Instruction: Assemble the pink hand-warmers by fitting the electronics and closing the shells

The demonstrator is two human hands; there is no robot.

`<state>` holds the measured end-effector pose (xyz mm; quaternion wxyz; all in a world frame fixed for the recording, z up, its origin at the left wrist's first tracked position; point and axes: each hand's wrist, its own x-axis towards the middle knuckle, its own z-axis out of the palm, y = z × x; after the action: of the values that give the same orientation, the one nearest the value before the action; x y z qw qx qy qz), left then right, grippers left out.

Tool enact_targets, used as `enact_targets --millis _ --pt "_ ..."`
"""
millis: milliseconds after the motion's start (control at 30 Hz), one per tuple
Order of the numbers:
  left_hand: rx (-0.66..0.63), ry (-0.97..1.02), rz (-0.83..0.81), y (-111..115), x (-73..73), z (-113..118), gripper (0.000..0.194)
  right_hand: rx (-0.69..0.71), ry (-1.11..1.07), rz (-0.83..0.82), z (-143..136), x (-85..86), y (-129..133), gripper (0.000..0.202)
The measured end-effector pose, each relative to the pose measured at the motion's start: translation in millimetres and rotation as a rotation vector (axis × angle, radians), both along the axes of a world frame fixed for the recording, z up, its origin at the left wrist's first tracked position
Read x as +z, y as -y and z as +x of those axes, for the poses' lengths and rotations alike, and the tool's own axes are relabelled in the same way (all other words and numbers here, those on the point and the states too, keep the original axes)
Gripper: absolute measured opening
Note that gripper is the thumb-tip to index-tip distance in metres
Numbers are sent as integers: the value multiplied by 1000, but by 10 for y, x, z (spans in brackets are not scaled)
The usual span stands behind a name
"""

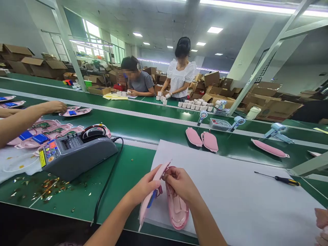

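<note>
My left hand (143,187) holds a pink plastic shell half (143,213) tilted on its edge, thumb on the near face and fingers behind. A blue block (152,199), apparently a battery, and some dark red wire show on its inner side. Beside it a second, hollow pink shell half (178,218) lies open side up on the white sheet (225,201). My right hand (181,184) is closed in a pinch over the far end of that shell, close to the held half's upper end. What the fingertips grip there is hidden.
A grey tape dispenser (82,157) with a black cable (109,186) stands left, near pink shells with blue blocks. A screwdriver (279,177) lies right. Further off are closed pink cases (210,140) and blue handheld fans (276,130). Other people's hands (55,106) show at both sides.
</note>
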<state>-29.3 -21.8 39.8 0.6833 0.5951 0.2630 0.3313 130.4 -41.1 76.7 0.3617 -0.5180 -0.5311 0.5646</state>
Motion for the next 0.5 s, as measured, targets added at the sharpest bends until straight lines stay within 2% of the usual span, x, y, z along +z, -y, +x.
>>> enact_targets --millis 100,233,333,500 --pt "4 -54 35 15 109 -10 67 -43 -8 -41 -11 -49 2 8" --pt "-6 -60 47 28 181 -16 62 -73 -45 -60 -24 -138 -7 10" --pt "4 -67 32 21 139 -21 62 -86 -38 -76 -31 -197 -28 9" --pt "15 -22 -9 -24 -34 -40 63 -76 -22 -116 -45 -228 -60 8"
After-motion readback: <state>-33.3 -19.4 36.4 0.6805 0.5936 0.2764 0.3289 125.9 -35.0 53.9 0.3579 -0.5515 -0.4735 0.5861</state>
